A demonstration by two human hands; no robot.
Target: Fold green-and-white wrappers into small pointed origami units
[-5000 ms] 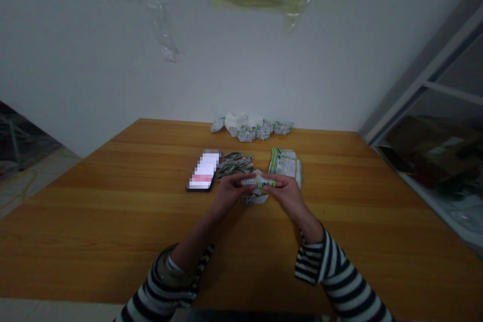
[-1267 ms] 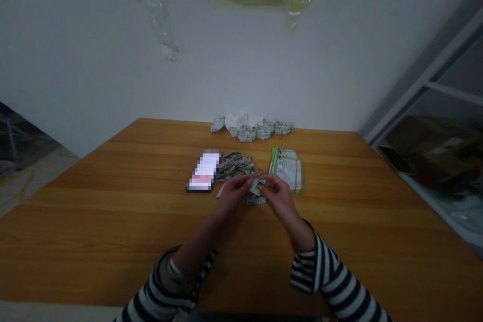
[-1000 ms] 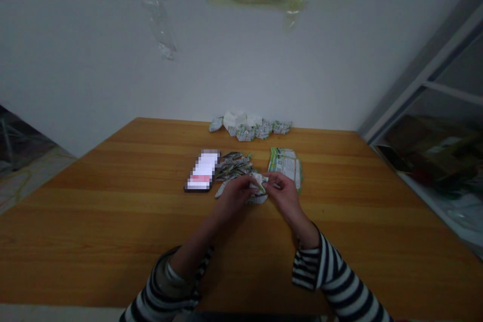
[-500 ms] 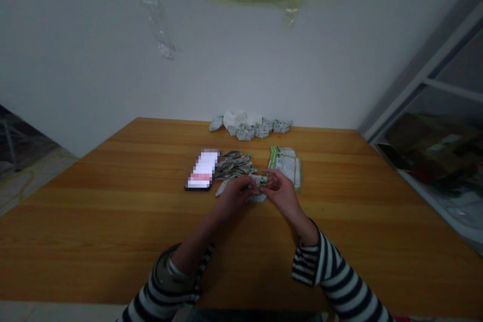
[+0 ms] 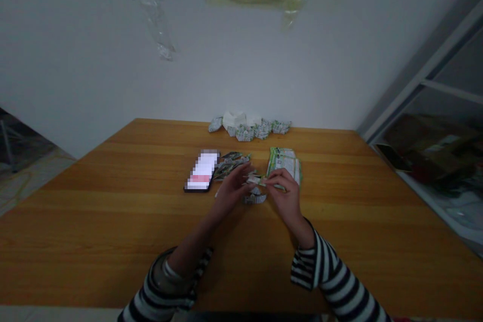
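A small folded piece of printed paper (image 5: 255,179) is pinched between the thumb and fingertips of my right hand (image 5: 285,192). Close by on the left, my left hand (image 5: 231,191) has its fingers stretched out and thumb apart, beside the paper's left end. Whether it touches the paper is hard to tell. Under and between the hands lies a folded paper piece (image 5: 255,199) on the table. Behind my left hand is a pile of folded printed paper strips (image 5: 232,160), partly hidden by it. A stack of flat green-and-white printed sheets (image 5: 284,159) lies beyond my right hand.
A phone (image 5: 203,171) with a lit, blurred screen lies left of the pile. Along the back of the wooden table (image 5: 113,201), folded paper shapes (image 5: 245,132) sit in a row against the wall. To the right stands a shelf (image 5: 426,151) with a dark flat object.
My left hand has loosened from the paper, its fingers opening and spreading. My right hand still pinches the piece, with its fingers now curled closer together.
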